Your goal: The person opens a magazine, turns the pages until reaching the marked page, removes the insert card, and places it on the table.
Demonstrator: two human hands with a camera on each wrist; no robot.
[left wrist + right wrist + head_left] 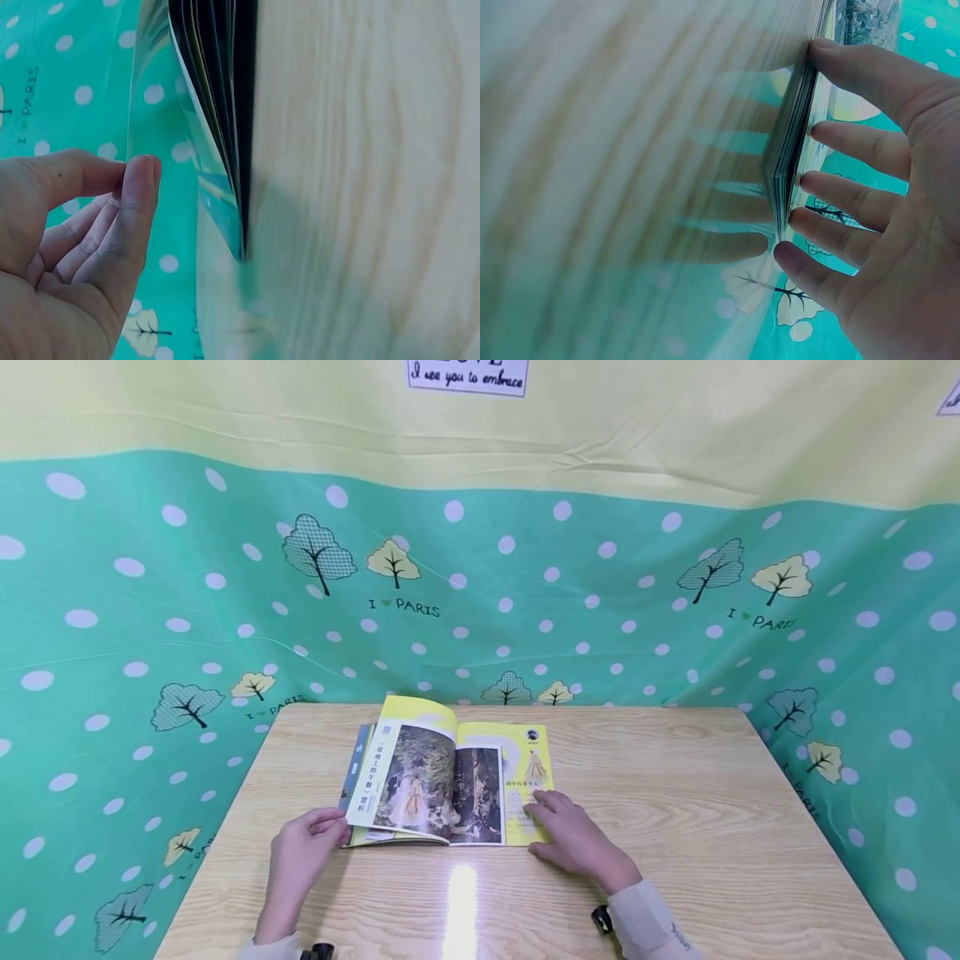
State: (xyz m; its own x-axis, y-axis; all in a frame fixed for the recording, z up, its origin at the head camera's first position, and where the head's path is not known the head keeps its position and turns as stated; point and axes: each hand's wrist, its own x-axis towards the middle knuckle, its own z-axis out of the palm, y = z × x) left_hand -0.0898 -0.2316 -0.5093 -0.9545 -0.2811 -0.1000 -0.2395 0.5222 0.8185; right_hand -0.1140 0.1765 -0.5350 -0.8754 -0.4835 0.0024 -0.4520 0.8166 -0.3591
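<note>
An open magazine lies on the wooden table, with pictures of a painting on both pages. Its left page is lifted and curves up from the spine, showing a yellow top band. At that page's lower left corner my left hand pinches the edge between thumb and index finger; the left wrist view shows this pinch from the side, with the other fingers curled behind. My right hand rests on the right page with its fingers spread. In the right wrist view the fingertips touch near the magazine's outer edge.
The wooden table extends on both sides of the magazine and reflects a bright strip of light in front. A green polka-dot cloth with printed trees hangs behind and beside the table. Black wrist devices sit at both sleeves.
</note>
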